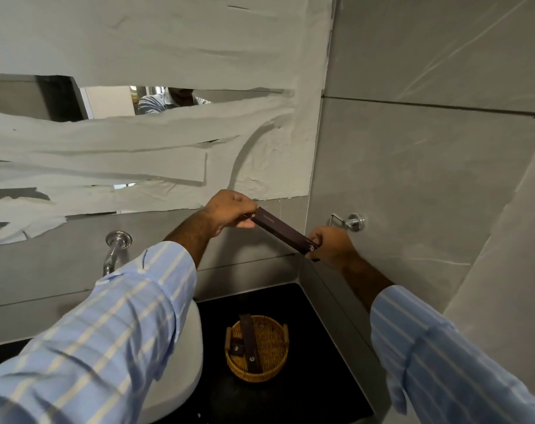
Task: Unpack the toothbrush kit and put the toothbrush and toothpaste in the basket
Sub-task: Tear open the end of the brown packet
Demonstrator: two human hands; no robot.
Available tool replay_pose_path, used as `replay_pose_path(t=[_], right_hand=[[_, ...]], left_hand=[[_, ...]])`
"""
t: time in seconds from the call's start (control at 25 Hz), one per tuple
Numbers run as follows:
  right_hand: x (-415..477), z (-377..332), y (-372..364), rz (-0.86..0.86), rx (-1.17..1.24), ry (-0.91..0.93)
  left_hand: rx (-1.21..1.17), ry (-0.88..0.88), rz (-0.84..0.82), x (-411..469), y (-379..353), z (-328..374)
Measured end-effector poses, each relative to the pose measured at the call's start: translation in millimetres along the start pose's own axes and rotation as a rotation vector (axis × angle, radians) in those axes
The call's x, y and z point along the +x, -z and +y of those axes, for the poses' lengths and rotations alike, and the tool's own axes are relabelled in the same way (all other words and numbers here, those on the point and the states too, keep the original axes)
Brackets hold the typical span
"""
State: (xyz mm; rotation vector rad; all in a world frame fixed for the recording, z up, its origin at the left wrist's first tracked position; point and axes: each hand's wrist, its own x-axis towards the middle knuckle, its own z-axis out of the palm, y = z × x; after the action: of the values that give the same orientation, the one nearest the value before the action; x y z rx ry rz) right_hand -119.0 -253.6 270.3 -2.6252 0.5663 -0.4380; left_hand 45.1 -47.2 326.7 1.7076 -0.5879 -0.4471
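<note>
I hold a long, dark brown toothbrush kit box [283,231] up in front of the wall, tilted down to the right. My left hand [229,212] pinches its upper left end and my right hand [333,246] grips its lower right end. Far below, a round wicker basket [270,370] stands on the black counter. Inside it lie another long dark box [250,342] and a small dark box [237,347]. No toothbrush or toothpaste shows outside a box.
A white basin [180,371] sits left of the basket, under my left sleeve, with a chrome wall tap [114,249] above it. A chrome ring holder [348,221] juts from the right wall near my right hand. The mirror [113,99] is mostly papered over.
</note>
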Motion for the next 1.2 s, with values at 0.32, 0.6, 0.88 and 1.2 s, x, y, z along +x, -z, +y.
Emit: replay_pose_path(t=[0.32, 0.6, 0.88, 1.2], right_hand=[[10.4, 3.4, -3.6, -0.035, 0.018, -0.025], [3.3, -24.1, -27.9, -0.119, 0.822, -0.473], [24.7, -72.8, -45.2, -0.076, 1.967, -0.628], [43.2, -73.3, -41.4, -0.101, 1.863, -0.571]], left_hand=[[0.081, -0.033, 0.065, 5.1, 0.3, -5.5], [-0.108, -0.036, 0.157, 3.1, 2.2, -16.1], [-0.408, 0.044, 0.11, -2.4, -1.7, -39.8], [0.172, -0.086, 0.434, -0.2, -1.4, -56.8]])
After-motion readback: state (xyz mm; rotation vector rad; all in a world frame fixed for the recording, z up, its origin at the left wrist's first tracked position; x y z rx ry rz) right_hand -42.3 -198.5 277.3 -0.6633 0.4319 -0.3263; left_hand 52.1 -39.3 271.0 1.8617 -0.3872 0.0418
